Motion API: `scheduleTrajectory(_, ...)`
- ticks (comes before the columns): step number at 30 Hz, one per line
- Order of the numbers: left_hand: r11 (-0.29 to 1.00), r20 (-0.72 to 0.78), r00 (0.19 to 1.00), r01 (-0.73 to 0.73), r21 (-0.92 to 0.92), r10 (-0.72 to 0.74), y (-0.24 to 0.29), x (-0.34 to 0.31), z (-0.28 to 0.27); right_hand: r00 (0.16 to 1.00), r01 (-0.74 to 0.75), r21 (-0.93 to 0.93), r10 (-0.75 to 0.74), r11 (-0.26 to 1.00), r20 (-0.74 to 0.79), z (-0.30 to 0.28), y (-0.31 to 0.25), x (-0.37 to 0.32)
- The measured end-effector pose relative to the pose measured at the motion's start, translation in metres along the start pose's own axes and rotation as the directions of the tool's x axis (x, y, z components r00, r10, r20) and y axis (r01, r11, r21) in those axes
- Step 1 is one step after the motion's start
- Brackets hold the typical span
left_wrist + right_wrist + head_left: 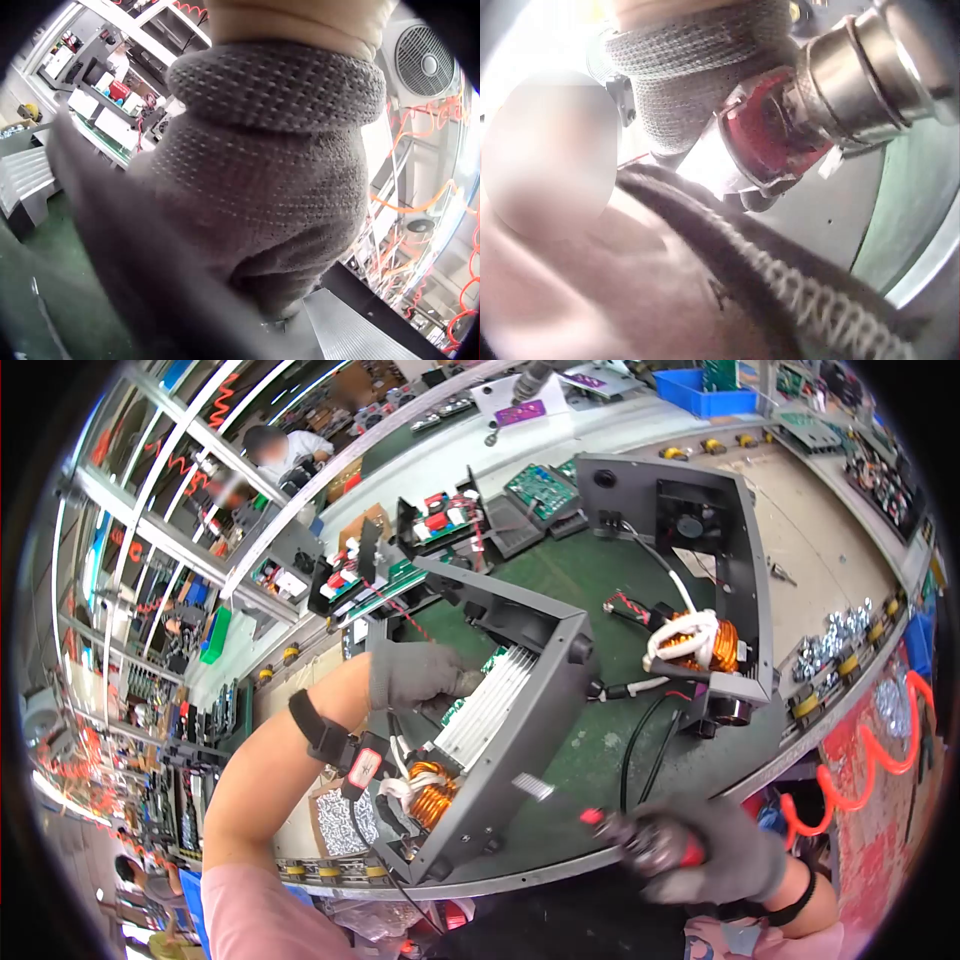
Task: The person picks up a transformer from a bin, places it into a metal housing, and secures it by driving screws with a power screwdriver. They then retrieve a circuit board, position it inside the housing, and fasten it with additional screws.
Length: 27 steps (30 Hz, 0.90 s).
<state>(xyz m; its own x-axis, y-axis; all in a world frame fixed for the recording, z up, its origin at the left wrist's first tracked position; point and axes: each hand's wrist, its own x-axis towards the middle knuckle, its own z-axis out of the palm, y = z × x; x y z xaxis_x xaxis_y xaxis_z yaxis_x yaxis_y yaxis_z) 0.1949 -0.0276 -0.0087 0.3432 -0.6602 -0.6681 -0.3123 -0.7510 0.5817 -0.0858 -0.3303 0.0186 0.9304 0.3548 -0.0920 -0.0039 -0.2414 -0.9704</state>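
My gloved left hand (420, 672) reaches into the tilted dark metal case (540, 690). Its fingers are at the edge of a ribbed silver heatsink (490, 705) beside a strip of green circuit board. The left wrist view shows the grey glove (262, 180) close over the heatsink (356, 326); the fingertips are mostly hidden, and I cannot tell whether they grip it. Lower down in that case sits a copper coil (432, 795) with white wires. My gloved right hand (735, 850) grips a power screwdriver (650, 840) with red parts, its tip pointing left toward the case.
A second open case (740, 560) with a copper coil (715, 640) stands to the right on the green mat (600, 755). Circuit boards (540, 490) line the back. Loose screws (835, 640) lie at right, near a hanging red coiled hose (850, 780).
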Motion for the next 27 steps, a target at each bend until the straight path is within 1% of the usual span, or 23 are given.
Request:
scheduleTrajectory(1,1.000,0.020,1.000,0.005,0.014,-0.005,0.010,0.002,0.001,0.998,0.001,-0.003,-0.001,1.000,-0.063,-0.008,0.006,-0.008)
scheduleTrajectory(3,0.987,0.090,0.984,0.150,0.060,-0.155,0.031,0.006,0.006,0.976,-0.165,0.001,0.164,0.986,-0.144,-0.017,0.020,-0.021)
scheduleTrajectory(4,0.997,0.109,0.994,0.021,0.080,-0.029,0.010,0.014,0.009,0.973,-0.170,0.020,0.171,0.985,-0.156,-0.020,0.025,-0.023)
scheduleTrajectory(5,0.989,0.126,0.987,-0.110,0.095,0.097,0.003,0.019,0.012,0.967,-0.187,-0.054,0.175,0.981,-0.185,-0.022,0.031,-0.023)
scheduleTrajectory(6,0.998,0.120,0.992,-0.055,0.035,0.051,-0.002,0.019,0.013,0.961,-0.206,-0.129,0.176,0.970,-0.213,-0.025,0.035,-0.023)
scheduleTrajectory(7,1.000,0.125,0.992,-0.025,0.009,0.024,0.005,0.018,0.015,0.958,-0.212,-0.112,0.184,0.971,-0.220,-0.026,0.035,-0.022)
scheduleTrajectory(8,1.000,0.130,0.992,0.005,-0.018,-0.002,0.011,0.016,0.016,0.958,-0.245,-0.206,0.204,0.948,-0.200,-0.027,0.033,-0.019)
scheduleTrajectory(9,0.982,0.150,0.987,0.080,-0.169,-0.055,0.015,0.016,0.019,0.957,-0.272,-0.299,0.226,0.915,-0.181,-0.027,0.033,-0.018)
scheduleTrajectory(10,0.936,0.178,0.978,0.158,-0.314,-0.105,0.018,0.016,0.021,0.953,-0.291,-0.360,0.237,0.886,-0.188,-0.024,0.037,-0.016)
scheduleTrajectory(12,0.981,0.124,0.988,0.109,-0.161,-0.090,0.026,0.012,0.021,0.944,-0.321,-0.367,0.262,0.873,-0.202,-0.021,0.042,-0.013)
scheduleTrajectory(13,0.982,0.138,0.986,0.115,-0.152,-0.094,0.023,0.014,0.024,0.936,-0.343,-0.386,0.280,0.856,-0.211,-0.021,0.044,-0.012)
scheduleTrajectory(14,0.986,0.115,0.991,-0.042,-0.161,0.061,0.018,0.017,0.027,0.933,-0.351,-0.373,0.288,0.859,-0.215,-0.019,0.045,-0.010)
scheduleTrajectory(15,0.966,0.091,0.973,-0.197,-0.169,0.214,0.016,0.021,0.028,0.931,-0.349,-0.380,0.271,0.857,-0.244,-0.018,0.046,-0.009)
scheduleTrajectory(16,0.990,0.194,0.979,-0.038,-0.138,0.065,0.025,0.024,0.022,0.928,-0.348,-0.387,0.254,0.854,-0.273,-0.018,0.047,-0.008)
scheduleTrajectory(17,0.991,0.209,0.976,-0.036,-0.131,0.063,0.022,0.027,0.020,0.923,-0.357,-0.374,0.262,0.856,-0.282,-0.018,0.046,-0.007)
scheduleTrajectory(19,0.977,0.208,0.955,-0.209,-0.042,0.213,0.012,0.033,0.016,0.909,-0.399,-0.395,0.302,0.827,-0.286,-0.019,0.043,-0.005)
scheduleTrajectory(20,0.977,0.224,0.951,-0.209,-0.039,0.212,0.011,0.034,0.015,0.904,-0.410,-0.382,0.312,0.828,-0.293,-0.018,0.042,-0.005)
scheduleTrajectory(21,0.971,0.229,0.960,-0.111,-0.210,0.160,0.012,0.034,0.014,0.905,-0.410,-0.402,0.309,0.819,-0.294,-0.018,0.042,-0.005)
scheduleTrajectory(22,0.928,0.241,0.965,-0.008,-0.373,0.105,0.011,0.035,0.014,0.906,-0.409,-0.422,0.305,0.809,-0.293,-0.017,0.043,-0.005)
scheduleTrajectory(23,0.930,0.253,0.962,-0.004,-0.368,0.104,0.008,0.036,0.014,0.902,-0.417,-0.413,0.312,0.810,-0.299,-0.017,0.043,-0.004)
scheduleTrajectory(25,0.920,0.284,0.940,-0.067,-0.385,0.188,0.007,0.038,0.015,0.912,-0.398,-0.410,0.307,0.821,-0.272,-0.018,0.043,-0.002)
scheduleTrajectory(26,0.921,0.294,0.938,-0.062,-0.384,0.185,0.010,0.039,0.015,0.909,-0.404,-0.402,0.313,0.822,-0.274,-0.017,0.045,-0.001)
scheduleTrajectory(27,0.880,0.312,0.938,0.018,-0.474,0.149,0.016,0.037,0.016,0.910,-0.404,-0.412,0.313,0.817,-0.272,-0.017,0.046,0.000)
